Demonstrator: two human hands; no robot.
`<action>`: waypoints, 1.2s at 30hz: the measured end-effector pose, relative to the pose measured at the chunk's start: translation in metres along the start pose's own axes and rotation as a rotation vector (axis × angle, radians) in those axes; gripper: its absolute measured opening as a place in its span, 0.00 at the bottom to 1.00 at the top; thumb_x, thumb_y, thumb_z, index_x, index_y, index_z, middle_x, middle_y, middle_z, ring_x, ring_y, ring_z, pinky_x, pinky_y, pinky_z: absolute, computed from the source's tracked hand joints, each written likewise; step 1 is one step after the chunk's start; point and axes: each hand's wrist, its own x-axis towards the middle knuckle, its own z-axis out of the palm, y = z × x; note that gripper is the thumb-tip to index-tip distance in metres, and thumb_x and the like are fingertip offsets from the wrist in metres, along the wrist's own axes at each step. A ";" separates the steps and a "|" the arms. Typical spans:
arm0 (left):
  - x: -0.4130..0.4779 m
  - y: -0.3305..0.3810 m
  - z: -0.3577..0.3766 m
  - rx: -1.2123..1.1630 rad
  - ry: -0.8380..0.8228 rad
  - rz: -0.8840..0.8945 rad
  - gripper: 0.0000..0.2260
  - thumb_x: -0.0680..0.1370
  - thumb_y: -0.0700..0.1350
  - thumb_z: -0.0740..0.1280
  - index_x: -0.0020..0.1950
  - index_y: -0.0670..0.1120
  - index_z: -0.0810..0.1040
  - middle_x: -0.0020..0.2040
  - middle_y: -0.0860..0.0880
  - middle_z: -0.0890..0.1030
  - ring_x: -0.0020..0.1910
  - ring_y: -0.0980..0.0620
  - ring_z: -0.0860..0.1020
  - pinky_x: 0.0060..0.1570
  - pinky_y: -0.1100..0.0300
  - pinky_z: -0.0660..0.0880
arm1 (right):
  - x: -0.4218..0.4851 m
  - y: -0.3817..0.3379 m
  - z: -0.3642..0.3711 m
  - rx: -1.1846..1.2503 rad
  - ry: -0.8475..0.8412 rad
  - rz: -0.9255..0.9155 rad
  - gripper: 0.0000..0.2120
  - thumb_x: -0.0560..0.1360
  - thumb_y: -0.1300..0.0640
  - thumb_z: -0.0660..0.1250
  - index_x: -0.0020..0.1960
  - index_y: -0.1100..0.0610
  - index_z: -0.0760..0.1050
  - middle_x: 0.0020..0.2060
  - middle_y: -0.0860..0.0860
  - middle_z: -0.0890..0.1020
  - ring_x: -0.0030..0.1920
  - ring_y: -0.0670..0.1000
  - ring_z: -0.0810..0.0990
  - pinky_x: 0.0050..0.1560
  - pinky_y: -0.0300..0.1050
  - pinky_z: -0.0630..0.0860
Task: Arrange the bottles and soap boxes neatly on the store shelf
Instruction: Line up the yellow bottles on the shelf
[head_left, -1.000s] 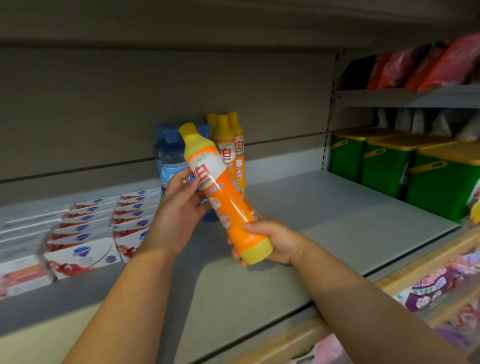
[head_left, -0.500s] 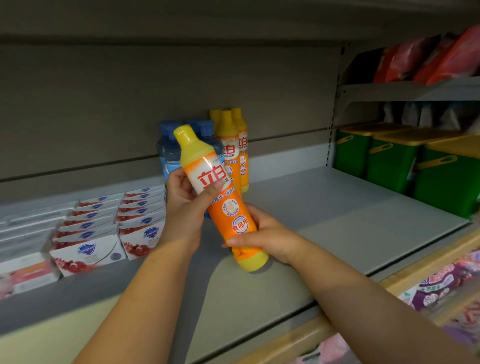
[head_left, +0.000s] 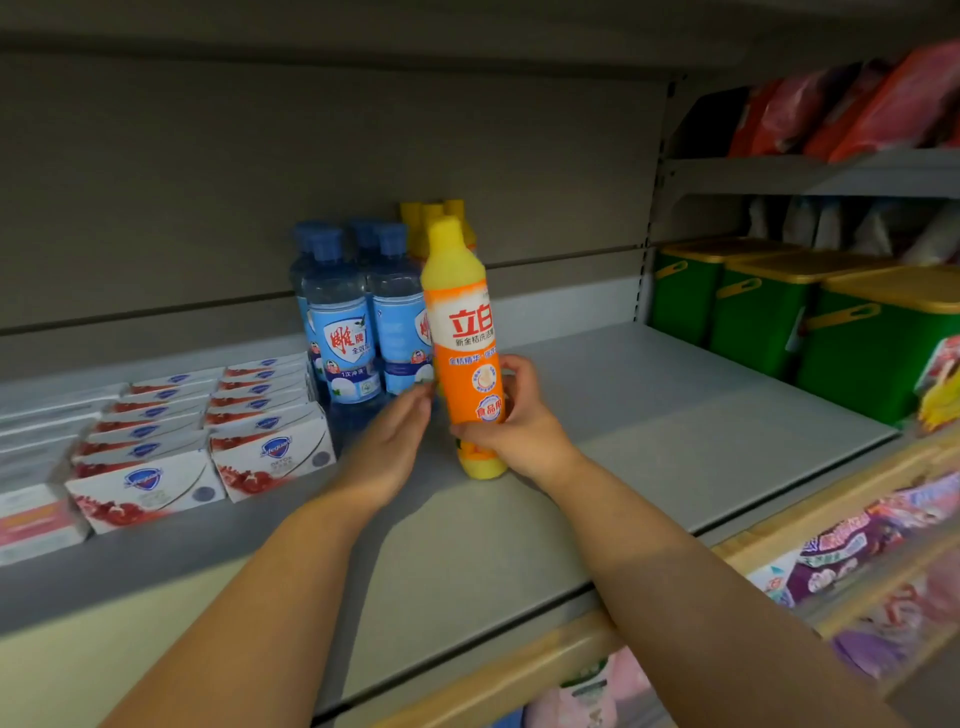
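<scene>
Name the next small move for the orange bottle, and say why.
Probably slide the orange bottle back to the matching bottles behind it, then release: the right hand grips it upright, forward of them, beside the blue bottles.

- The orange bottle (head_left: 467, 358) has a white label band with large red characters "立白". A smaller dark line beneath reads "新金桔洗洁", and its end curves out of sight.
- Lower on the same bottle, a round badge reads "食品用".
- The front blue bottle (head_left: 340, 332) shows red "雕牌" on a shield. Below that is "1次", followed by blurred characters.
- The front soap boxes (head_left: 272, 460) carry a blue shield logo reading "Safeguard". The small print under it is unreadable.
</scene>
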 end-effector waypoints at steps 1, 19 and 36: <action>0.003 -0.011 0.004 0.197 -0.083 0.011 0.17 0.82 0.53 0.54 0.71 0.56 0.67 0.71 0.56 0.68 0.68 0.58 0.65 0.66 0.62 0.60 | 0.003 0.004 -0.003 -0.005 0.050 -0.005 0.32 0.63 0.65 0.77 0.58 0.48 0.63 0.53 0.49 0.77 0.53 0.51 0.79 0.52 0.48 0.78; 0.013 -0.032 0.007 0.576 -0.104 -0.050 0.22 0.76 0.60 0.64 0.68 0.55 0.72 0.71 0.54 0.69 0.70 0.54 0.64 0.62 0.64 0.58 | 0.136 0.055 -0.064 -0.340 0.363 0.122 0.29 0.74 0.53 0.69 0.70 0.57 0.61 0.66 0.55 0.71 0.64 0.57 0.72 0.64 0.51 0.69; 0.011 -0.029 0.009 0.595 -0.088 -0.056 0.29 0.70 0.67 0.60 0.67 0.56 0.72 0.70 0.55 0.71 0.70 0.55 0.66 0.70 0.60 0.60 | 0.196 0.080 -0.087 -0.519 0.410 0.157 0.28 0.77 0.47 0.63 0.73 0.56 0.61 0.67 0.55 0.71 0.66 0.57 0.69 0.66 0.52 0.67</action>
